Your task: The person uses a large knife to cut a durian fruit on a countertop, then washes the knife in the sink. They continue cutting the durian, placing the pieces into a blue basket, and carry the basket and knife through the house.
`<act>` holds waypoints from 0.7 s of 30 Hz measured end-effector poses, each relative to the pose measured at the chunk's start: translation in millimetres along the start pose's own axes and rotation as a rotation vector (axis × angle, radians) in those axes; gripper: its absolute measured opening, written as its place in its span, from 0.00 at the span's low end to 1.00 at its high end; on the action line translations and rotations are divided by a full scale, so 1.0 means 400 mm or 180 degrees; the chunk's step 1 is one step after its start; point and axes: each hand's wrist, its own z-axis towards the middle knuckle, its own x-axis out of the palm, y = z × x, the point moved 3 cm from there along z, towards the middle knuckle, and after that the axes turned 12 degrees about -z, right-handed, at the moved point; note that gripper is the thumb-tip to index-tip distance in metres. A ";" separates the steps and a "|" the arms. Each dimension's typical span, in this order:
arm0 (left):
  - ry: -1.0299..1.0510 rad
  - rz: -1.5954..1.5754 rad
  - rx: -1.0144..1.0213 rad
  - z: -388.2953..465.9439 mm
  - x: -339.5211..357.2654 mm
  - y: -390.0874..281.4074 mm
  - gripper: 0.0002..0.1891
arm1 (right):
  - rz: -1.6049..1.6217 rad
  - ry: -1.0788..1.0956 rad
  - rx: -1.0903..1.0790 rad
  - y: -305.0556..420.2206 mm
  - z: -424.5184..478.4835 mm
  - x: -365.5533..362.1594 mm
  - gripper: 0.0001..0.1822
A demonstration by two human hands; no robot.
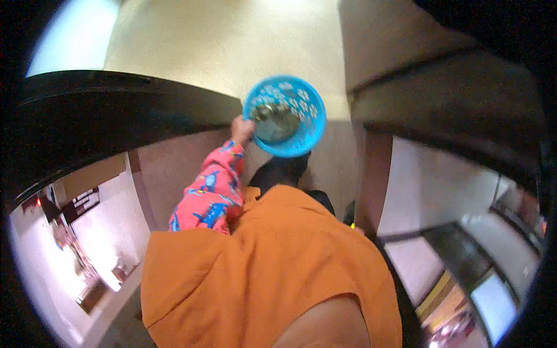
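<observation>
My left hand (243,129), at the end of a pink sleeve with blue figures, grips the near left rim of a round blue plastic basket (320,113) with cut-out patterns in its wall. Inside it lie small greenish-brown bits (272,112), too blurred to name. The basket hangs in front of my orange garment, above my dark-clad feet. Of my right hand (359,230) only a small part shows past the garment's right edge, beside a blurred dark thing with a yellow spot (351,225); whether it holds this is unclear.
Dark frames (130,100) run on both sides, like a doorway. A pale wall or floor surface (217,48) lies ahead. At the lower left a bright room has a brown box-like thing (92,298). A dark panel or surface (457,248) stands at the right.
</observation>
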 end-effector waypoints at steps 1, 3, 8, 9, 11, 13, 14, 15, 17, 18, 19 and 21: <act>-0.0193 0.0441 0.0147 -0.019 0.019 -0.033 0.13 | -0.0249 -0.0139 0.0101 0.036 0.017 -0.005 0.12; -0.0637 0.0931 0.0126 0.017 -0.009 -0.009 0.15 | -0.0712 -0.0340 0.0349 0.145 0.043 -0.025 0.14; -0.1114 0.0792 -0.0171 -0.007 -0.022 0.029 0.13 | -0.0948 -0.0366 0.0251 0.268 0.127 -0.074 0.16; -0.0988 0.0778 -0.0298 -0.018 -0.009 0.013 0.13 | -0.0957 -0.0374 0.0162 0.286 0.140 -0.092 0.15; -0.0832 0.0665 -0.0477 -0.031 -0.010 0.019 0.14 | -0.1025 -0.0357 -0.0031 0.330 0.162 -0.121 0.15; -0.0957 0.0454 -0.0444 -0.044 -0.001 0.003 0.14 | -0.1067 -0.0381 -0.0167 0.376 0.164 -0.163 0.14; -0.1112 0.0342 -0.0356 -0.057 0.018 -0.042 0.14 | -0.1056 -0.0419 -0.0171 0.390 0.153 -0.200 0.14; -0.1123 0.0415 -0.0545 -0.081 -0.015 -0.010 0.14 | -0.1130 -0.0379 -0.0201 0.417 0.127 -0.231 0.14; -0.1007 0.0311 -0.0779 -0.094 -0.015 -0.022 0.14 | -0.1205 -0.0440 -0.0234 0.457 0.088 -0.320 0.13; -0.0942 0.0194 -0.0850 -0.108 -0.011 -0.068 0.14 | -0.1226 -0.0487 -0.0240 0.482 0.062 -0.371 0.13; -0.0915 0.0460 -0.0804 -0.134 -0.023 -0.095 0.14 | -0.1254 -0.0487 -0.0255 0.509 0.032 -0.402 0.12; -0.1406 0.0041 -0.0886 -0.152 -0.028 -0.119 0.14 | -0.1297 -0.0562 -0.0271 0.572 -0.029 -0.487 0.12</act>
